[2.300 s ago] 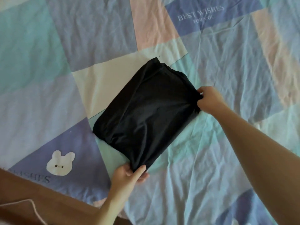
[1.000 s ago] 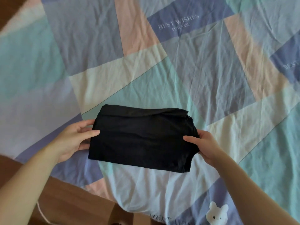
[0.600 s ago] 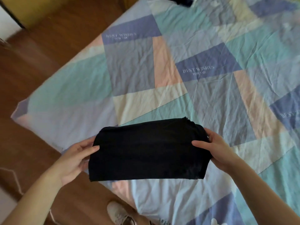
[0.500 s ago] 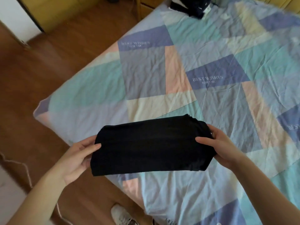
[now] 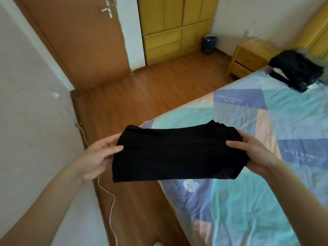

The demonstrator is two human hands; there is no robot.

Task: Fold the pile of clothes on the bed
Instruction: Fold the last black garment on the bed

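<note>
The folded black fabric garment [image 5: 177,153] is held in the air at frame centre, above the near edge of the bed with the pastel patchwork sheet [image 5: 257,201] and the brown wooden floor [image 5: 142,96]. The left hand [image 5: 99,157] pinches its left end, thumb on top; the right hand [image 5: 255,153] pinches its right end likewise. A stack of dark clothes [image 5: 296,70] lies on the bed at upper right, beside a yellow wooden nightstand [image 5: 248,59]. A white cable [image 5: 106,189] trails along the wall at lower left.
</note>
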